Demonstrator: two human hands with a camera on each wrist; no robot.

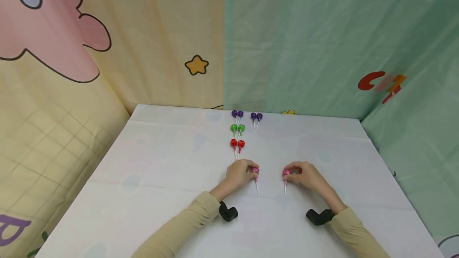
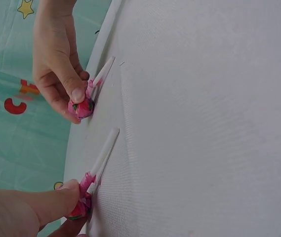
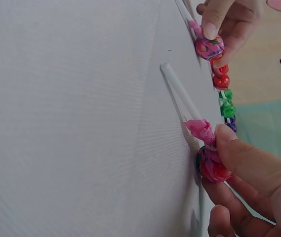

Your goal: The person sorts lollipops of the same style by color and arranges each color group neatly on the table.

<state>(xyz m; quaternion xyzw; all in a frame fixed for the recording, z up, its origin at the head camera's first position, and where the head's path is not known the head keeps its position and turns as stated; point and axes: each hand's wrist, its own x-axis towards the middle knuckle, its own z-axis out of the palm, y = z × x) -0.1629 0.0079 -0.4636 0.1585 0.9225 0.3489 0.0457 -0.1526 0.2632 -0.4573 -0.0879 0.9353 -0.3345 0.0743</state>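
My left hand (image 1: pixel 239 173) pinches a pink-wrapped lollipop (image 1: pixel 255 170) by its head, with the white stick pointing toward me. To its right, my right hand (image 1: pixel 305 174) pinches a second pink lollipop (image 1: pixel 286 172) the same way. In the right wrist view, thumb and fingers sit on either side of that pink lollipop's head (image 3: pixel 213 165), and its stick lies at or just above the table. Just beyond the left hand are two red lollipops (image 1: pixel 241 143), side by side. Behind them lie two green lollipops (image 1: pixel 234 128), then two purple lollipops (image 1: pixel 234 113) at the back.
Another pair of purple lollipops (image 1: pixel 259 116) lies to the right of the column, near the far edge of the white table (image 1: pixel 161 150). Printed curtains (image 1: pixel 287 43) hang behind and at both sides. A black wrist device (image 1: pixel 228 212) is at each wrist.
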